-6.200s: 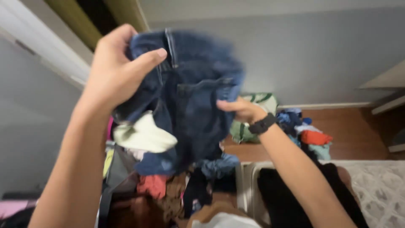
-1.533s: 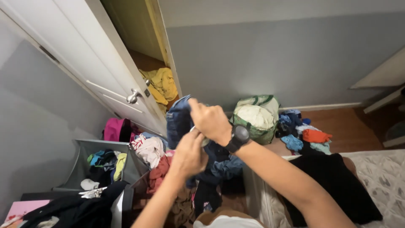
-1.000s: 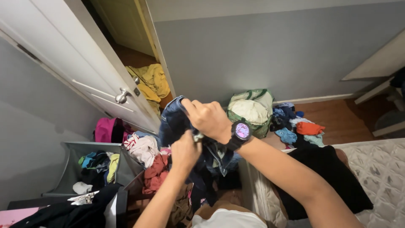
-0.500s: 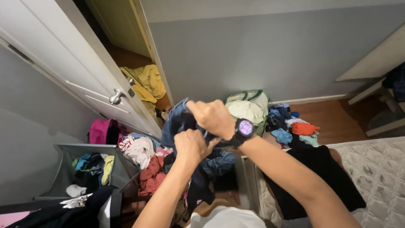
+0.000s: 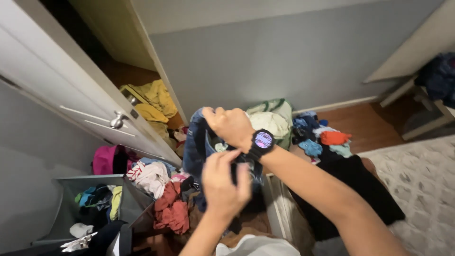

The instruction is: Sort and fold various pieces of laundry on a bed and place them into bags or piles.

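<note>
Denim garment (image 5: 195, 142): dark blue, heavy weave, bunched in mid-air above the floor pile; lower part hidden behind the hands. Right hand (image 5: 229, 127): fingers closed over its top fold; black round-faced watch (image 5: 262, 141) on wrist. Left hand (image 5: 222, 182): fingers curled on the cloth below; motion-blurred. Floor pile (image 5: 166, 208): soft crumpled clothes, red, white, brown. Grey fabric bin (image 5: 64, 208), floor's left edge: holds teal, yellow, dark pieces; base cut off. Green bag (image 5: 279, 110) against wall: pale bundle inside.
</note>
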